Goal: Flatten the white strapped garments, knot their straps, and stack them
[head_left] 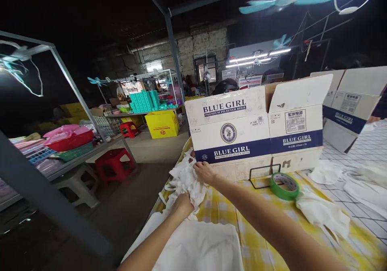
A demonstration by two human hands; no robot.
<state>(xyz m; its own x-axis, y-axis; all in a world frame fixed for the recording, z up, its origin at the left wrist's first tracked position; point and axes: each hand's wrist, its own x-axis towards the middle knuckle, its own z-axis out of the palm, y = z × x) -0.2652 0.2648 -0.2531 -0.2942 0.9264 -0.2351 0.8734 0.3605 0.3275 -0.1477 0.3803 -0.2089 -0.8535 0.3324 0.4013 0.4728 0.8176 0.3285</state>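
A bunched heap of white cloth pieces with narrow strips lies at the left edge of the table. My left hand is closed on the near side of this heap, its fingertips buried in the folds. On the far side, my right hand has its fingers curled over the cloth, close to the foot of a white and blue beer carton. A larger flat white cloth is spread below my left forearm. The cloth hides what the fingertips touch.
A roll of green tape leans by a black wire stand in front of the carton. Another white cloth piece lies right on the yellow checked tablecloth. A second carton stands behind. Red stools are left.
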